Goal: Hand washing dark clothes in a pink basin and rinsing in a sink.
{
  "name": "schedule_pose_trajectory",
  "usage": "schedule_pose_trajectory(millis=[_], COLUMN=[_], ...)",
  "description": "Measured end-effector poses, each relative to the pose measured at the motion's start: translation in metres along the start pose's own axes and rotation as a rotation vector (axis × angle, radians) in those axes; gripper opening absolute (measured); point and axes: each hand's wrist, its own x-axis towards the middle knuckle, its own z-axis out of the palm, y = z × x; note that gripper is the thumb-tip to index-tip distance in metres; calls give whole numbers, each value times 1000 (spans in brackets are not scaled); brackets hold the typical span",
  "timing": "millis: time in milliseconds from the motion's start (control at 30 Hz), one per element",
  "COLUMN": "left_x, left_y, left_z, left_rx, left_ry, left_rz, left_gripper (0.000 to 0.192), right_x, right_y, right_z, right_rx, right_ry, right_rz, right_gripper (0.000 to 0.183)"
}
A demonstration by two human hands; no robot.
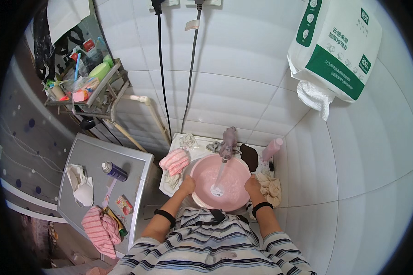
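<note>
A pink plastic basin (235,178) rests at the washbasin, tilted slightly towards me. My left hand (188,185) grips its left rim and my right hand (253,186) grips the right one. From the tap (229,139), a stream of water (220,175) runs into the basin, near a white sticker (217,190) on its bottom. On the white washbasin ledge (201,142), a pink striped cloth (175,161) lies beyond my left hand. Close to my right hand is a crumpled cream cloth (270,189), with a dark brown cloth (249,157) behind the rim.
A pink bottle (272,149) stands at the back right. On the grey appliance top (89,151) lie an aerosol can (114,171), a white bra (81,185) and a pink striped towel (101,230). A metal shelf (103,89) and a tissue pack (334,51) hang above; black cords (161,68) run down the wall.
</note>
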Motion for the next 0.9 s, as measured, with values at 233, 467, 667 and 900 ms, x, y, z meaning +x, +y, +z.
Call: schedule_pose_trajectory(millis=[233, 467, 667, 900], left_x=[49, 4, 40, 29], left_y=[-103, -3, -61, -59], left_z=[51, 2, 35, 32], left_rx=[280, 114, 134, 93], left_ry=[-28, 18, -18, 27], left_rz=[189, 54, 32, 55], left_gripper=[39, 36, 40, 40], right_x=[-18, -19, -15, -17], right_y=[-30, -7, -11, -12], right_z=[-10, -19, -14, -12], right_rx=[15, 52, 66, 48], right_ry=[39, 42, 40, 41], right_rz=[-40, -21, -57, -42], right_gripper=[28, 27, 28, 27])
